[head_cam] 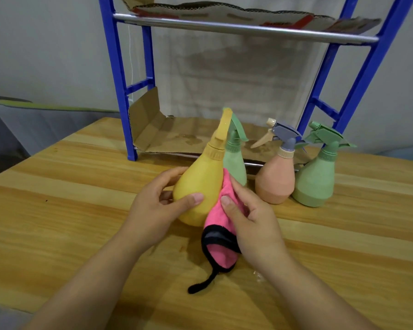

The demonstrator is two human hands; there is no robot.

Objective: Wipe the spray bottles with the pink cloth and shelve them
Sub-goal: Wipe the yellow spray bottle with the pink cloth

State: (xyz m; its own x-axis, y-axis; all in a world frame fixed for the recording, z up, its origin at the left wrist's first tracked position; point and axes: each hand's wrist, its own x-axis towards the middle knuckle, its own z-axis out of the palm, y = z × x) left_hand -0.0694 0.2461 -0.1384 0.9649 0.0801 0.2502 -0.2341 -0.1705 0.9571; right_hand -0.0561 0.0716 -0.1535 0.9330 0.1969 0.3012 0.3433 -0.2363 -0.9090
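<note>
Head view: I see bare wooden table (57, 210) left of my hands. My left hand (153, 210) grips the tilted yellow spray bottle (200, 184) over the table; my right hand (250, 225) pinches the pink cloth (218, 225) against its side.

Your left hand (153, 210) holds the yellow plastic spray bottle (199, 186) above the wooden desk (69, 210), and your right hand (250, 217) presses the pink cloth with black trim (218, 225) against its right side. Behind it stands a green spray bottle (235, 160); to the right stand a peach spray bottle (275, 179) and another green spray bottle (316, 179). All three stand before the blue metal shelf rack (122, 91) at the desk's rear.
</note>
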